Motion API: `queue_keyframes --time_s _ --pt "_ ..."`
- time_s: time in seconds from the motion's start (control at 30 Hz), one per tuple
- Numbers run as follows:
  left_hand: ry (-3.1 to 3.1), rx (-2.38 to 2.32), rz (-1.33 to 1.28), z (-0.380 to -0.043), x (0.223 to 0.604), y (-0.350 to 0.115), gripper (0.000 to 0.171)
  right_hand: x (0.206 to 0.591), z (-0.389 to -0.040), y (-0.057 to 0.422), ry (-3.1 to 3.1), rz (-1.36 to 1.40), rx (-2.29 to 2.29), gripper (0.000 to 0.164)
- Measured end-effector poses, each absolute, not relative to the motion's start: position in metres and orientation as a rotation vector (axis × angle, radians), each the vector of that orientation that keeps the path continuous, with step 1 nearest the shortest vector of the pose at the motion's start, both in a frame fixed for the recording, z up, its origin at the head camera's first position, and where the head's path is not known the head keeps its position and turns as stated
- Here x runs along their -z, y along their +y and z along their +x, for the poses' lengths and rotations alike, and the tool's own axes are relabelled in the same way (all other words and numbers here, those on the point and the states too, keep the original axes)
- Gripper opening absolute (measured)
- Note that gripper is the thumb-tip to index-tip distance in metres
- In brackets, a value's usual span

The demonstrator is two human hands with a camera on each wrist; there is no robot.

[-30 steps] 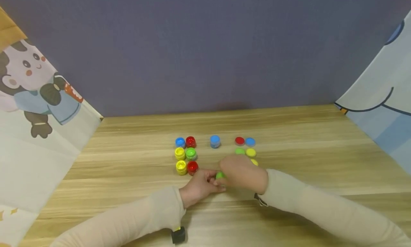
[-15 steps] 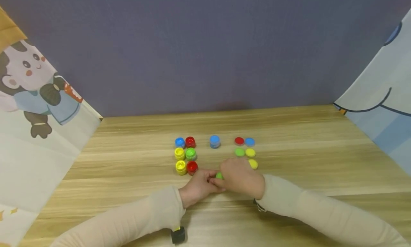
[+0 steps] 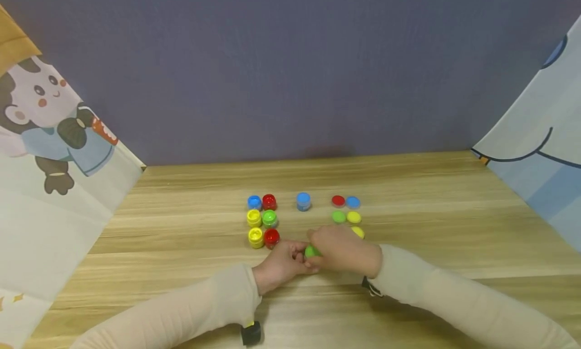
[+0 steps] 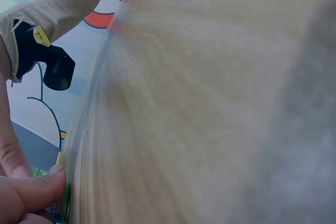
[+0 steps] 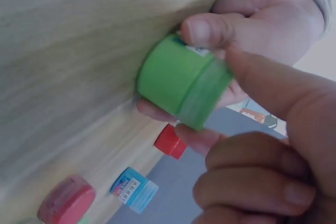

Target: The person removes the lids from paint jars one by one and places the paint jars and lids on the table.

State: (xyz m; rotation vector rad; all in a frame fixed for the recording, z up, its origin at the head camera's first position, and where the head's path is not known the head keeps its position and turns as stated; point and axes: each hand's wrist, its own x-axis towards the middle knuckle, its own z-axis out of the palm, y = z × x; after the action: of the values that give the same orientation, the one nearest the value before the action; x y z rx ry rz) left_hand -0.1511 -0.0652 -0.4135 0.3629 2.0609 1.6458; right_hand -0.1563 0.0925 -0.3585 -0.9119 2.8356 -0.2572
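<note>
In the head view, my left hand (image 3: 283,262) holds a green paint jar (image 3: 311,251) low over the table at front centre. The right wrist view shows the left thumb and fingers round the jar's body (image 5: 170,74). My right hand (image 3: 342,248) pinches the green lid (image 5: 206,95) between thumb and index finger, its other fingers curled. In the left wrist view, the left hand (image 4: 34,195) and part of the jar appear at the lower left corner. Left of the hands stand uncovered jars, including a red jar (image 3: 271,237) and a yellow jar (image 3: 256,237).
A blue jar with its lid on (image 3: 303,201) stands at back centre. Loose lids lie to the right, among them a red lid (image 3: 338,201), a blue lid (image 3: 353,202) and a green lid (image 3: 338,217). A dark panel (image 3: 290,76) rises behind the wooden table (image 3: 431,202).
My right hand has turned slightly at the green jar, leaving more of its green top showing. My left hand has stayed in place; the other jars and lids have not moved.
</note>
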Motion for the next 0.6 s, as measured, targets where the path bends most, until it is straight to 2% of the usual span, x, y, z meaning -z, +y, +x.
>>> queue_keyframes --time_s 0.4,0.6 --pt "2.133 -1.588 0.357 -0.1495 0.4134 -0.0676 0.034 0.3496 -0.1545 0.0937 2.761 -1.018 0.28 0.024" --pt "2.13 -1.604 0.363 -0.1501 0.4142 -0.0665 0.036 0.348 -0.1528 0.0915 2.78 -0.957 0.258 0.025"
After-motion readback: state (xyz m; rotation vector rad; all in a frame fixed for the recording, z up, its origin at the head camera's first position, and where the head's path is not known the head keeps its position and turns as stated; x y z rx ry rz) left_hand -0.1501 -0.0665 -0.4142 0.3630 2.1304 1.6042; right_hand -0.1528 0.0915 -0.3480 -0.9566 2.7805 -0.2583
